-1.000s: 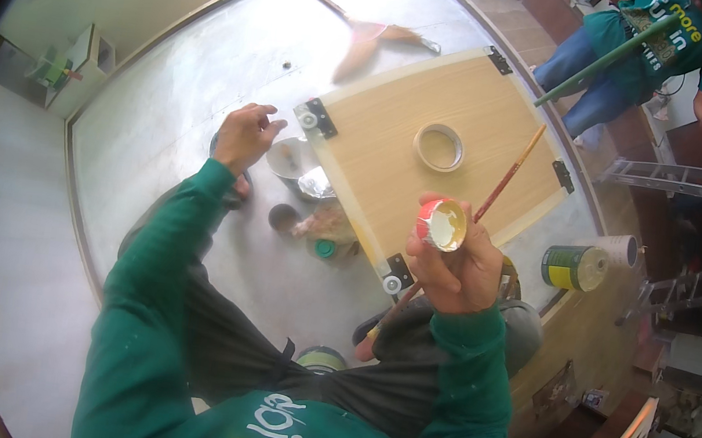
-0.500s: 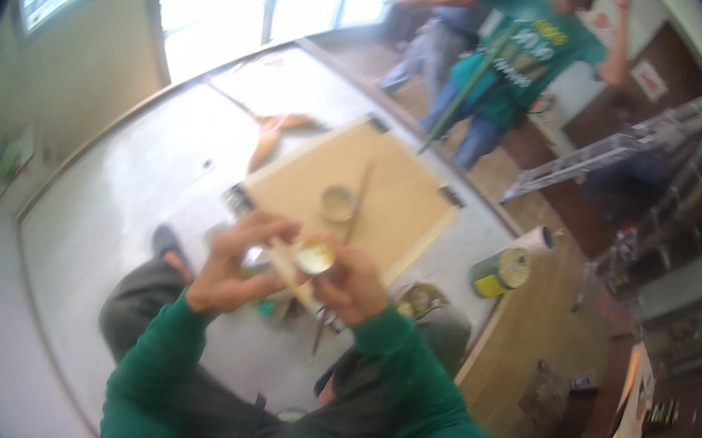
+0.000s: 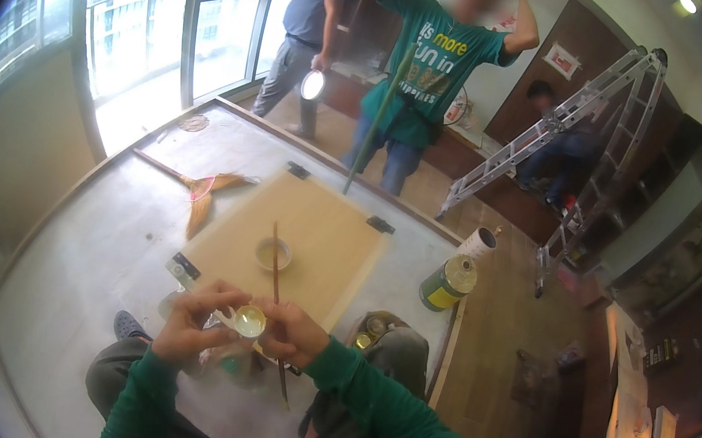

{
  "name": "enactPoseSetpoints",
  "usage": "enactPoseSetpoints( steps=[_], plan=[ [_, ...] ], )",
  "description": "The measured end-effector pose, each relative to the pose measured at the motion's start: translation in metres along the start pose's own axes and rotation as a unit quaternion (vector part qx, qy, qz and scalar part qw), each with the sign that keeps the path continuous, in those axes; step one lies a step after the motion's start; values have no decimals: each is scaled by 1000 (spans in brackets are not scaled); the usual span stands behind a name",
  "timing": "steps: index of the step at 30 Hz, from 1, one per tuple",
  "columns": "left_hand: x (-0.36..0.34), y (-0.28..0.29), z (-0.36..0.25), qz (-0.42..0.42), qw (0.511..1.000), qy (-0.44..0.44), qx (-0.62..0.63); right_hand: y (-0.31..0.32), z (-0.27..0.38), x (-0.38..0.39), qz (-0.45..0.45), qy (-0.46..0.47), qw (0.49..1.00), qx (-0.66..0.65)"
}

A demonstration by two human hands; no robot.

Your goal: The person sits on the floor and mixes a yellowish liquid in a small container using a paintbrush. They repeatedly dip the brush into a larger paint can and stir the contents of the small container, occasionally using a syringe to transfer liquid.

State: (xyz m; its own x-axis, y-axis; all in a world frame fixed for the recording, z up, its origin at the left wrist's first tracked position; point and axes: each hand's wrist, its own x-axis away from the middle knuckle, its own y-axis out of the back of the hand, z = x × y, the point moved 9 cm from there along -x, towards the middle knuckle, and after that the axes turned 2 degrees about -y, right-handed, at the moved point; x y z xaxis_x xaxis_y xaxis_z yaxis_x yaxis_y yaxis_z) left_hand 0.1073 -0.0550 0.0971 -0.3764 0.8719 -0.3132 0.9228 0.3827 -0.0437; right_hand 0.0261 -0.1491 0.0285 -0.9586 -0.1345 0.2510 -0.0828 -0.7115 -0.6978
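Observation:
Just over the near edge of a tan wooden board (image 3: 329, 220), my two hands meet around a small round cup (image 3: 250, 321) with pale liquid in it. My left hand (image 3: 200, 323) curls its thumb and fingers at the cup's left side. On the other side, my right hand (image 3: 294, 331) grips the cup with bent fingers. A long thin brown stick (image 3: 276, 267) crosses the board past a small bowl (image 3: 273, 253) and passes by my right hand; whether the fingers touch it I cannot tell. Black clips (image 3: 298, 170) sit at the board's corners.
A whisk broom (image 3: 200, 195) lies on the pale tabletop (image 3: 103, 213). To the right stand a green-and-yellow can (image 3: 447, 285) and a white roll (image 3: 478, 242). Beyond the edge are a person in green (image 3: 442, 63), a person in grey (image 3: 311, 19), a seated person (image 3: 556, 144) and a stepladder (image 3: 559, 118).
My view has swung, so the board and hands appear lower and further left. My hands still meet at the cup, closer together. The person in green has raised both arms to the head.

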Motion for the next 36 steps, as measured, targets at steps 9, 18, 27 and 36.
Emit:
enactPoseSetpoints(
  steps=[9, 18, 27, 36],
  plan=[
    [-12, 2, 0, 14, 995, -40, -90, 13, 2, -4, -3, -1, 1000, 13],
    [-18, 1, -11, -16, 994, -26, -109, 2, 10, 1, -36, 7, 999, -11],
    [-20, 4, -5, -48, 997, -58, -8, -1, 33, 10, -64, 34, 997, 7],
    [-8, 25, 7, -155, 975, -35, 153, 32, 108, 64, -213, 295, 929, -65]
  ],
)
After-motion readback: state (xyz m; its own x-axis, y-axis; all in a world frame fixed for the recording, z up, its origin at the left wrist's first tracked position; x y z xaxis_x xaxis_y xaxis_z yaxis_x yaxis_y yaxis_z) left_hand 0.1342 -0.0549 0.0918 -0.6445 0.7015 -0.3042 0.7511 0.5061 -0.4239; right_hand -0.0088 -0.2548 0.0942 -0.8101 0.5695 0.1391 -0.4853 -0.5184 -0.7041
